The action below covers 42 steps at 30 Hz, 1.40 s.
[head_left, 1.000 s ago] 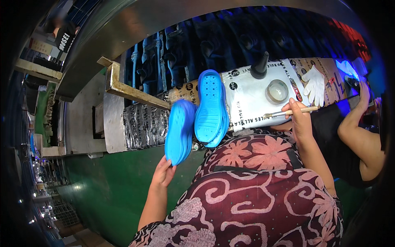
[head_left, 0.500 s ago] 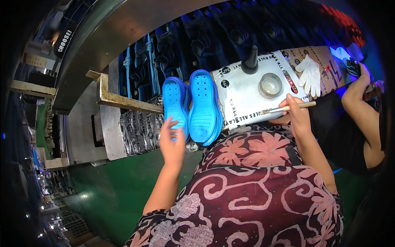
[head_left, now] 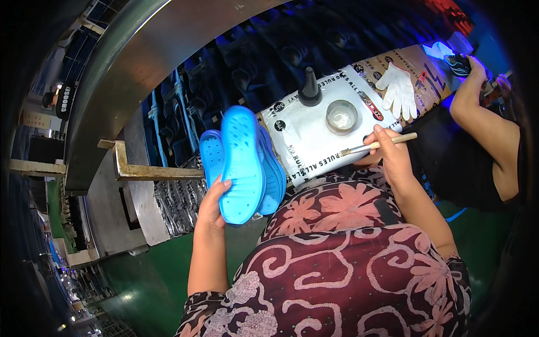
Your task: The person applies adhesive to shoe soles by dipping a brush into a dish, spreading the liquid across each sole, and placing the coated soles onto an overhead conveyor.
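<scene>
- Two bare hands of the wearer show in the head view: the left hand [head_left: 213, 205] and the right hand [head_left: 394, 162].
- The left hand is closed in a grip on one blue shoe sole [head_left: 244, 182], thumb on its upper face near the lower left edge, other fingers mostly hidden.
- The right hand is curled round one paintbrush [head_left: 405, 137], its bristles pointing left above the white sheet [head_left: 303, 143]; whether they touch it cannot be told.
- The held sole is left of the white sheet, overlapping more blue soles [head_left: 212, 154]: at least one to its left and one to its right; overlap hides the full count.
- One clear cup [head_left: 342, 118], one black bottle [head_left: 310, 90] and one red-and-black tool [head_left: 373, 108] are on the white sheet.
- One white glove [head_left: 400, 92] lies just beside, on brown cardboard [head_left: 429, 67].
- One co-worker's hand [head_left: 477, 68] shows at upper right.
</scene>
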Tool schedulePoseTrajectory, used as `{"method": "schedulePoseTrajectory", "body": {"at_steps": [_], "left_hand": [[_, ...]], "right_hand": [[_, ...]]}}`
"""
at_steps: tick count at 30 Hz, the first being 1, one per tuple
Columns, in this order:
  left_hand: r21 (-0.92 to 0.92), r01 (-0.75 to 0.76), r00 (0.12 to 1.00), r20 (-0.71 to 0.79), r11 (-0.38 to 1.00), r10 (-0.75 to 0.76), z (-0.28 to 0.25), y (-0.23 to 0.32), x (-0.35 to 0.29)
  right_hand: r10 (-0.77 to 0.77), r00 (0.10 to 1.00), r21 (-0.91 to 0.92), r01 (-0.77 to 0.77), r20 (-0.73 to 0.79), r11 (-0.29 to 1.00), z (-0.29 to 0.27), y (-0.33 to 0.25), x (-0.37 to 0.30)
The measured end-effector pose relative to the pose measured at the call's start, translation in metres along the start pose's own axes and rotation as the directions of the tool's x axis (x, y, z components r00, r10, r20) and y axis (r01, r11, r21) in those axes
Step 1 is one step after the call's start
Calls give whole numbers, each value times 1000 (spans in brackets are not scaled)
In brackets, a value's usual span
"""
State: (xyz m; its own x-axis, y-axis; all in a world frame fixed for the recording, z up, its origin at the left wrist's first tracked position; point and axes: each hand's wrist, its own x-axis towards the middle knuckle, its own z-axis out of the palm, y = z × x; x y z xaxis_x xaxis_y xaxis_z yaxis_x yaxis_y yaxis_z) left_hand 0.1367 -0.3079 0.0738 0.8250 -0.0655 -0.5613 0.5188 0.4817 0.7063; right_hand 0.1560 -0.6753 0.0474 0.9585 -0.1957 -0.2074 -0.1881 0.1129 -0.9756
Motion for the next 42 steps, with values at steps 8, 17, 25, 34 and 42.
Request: {"method": "schedulePoseTrajectory", "body": {"at_steps": [8, 17, 25, 34, 42], "left_hand": [[187, -256, 960, 168, 949, 226, 67, -32, 2], [411, -569, 822, 249, 712, 513, 116, -35, 14], [454, -665, 738, 282, 592, 613, 124, -41, 12], [507, -707, 685, 320, 492, 654, 120, -45, 14], [462, -740, 648, 294, 489, 703, 124, -46, 14]], "right_hand": [[-72, 997, 16, 71, 36, 997, 6, -29, -1], [-687, 572, -206, 814, 449, 543, 32, -74, -21], [-727, 527, -334, 848, 441, 412, 39, -62, -21], [-709, 550, -334, 834, 440, 439, 35, -66, -22], [-714, 532, -372, 842, 455, 391, 33, -63, -22]]}}
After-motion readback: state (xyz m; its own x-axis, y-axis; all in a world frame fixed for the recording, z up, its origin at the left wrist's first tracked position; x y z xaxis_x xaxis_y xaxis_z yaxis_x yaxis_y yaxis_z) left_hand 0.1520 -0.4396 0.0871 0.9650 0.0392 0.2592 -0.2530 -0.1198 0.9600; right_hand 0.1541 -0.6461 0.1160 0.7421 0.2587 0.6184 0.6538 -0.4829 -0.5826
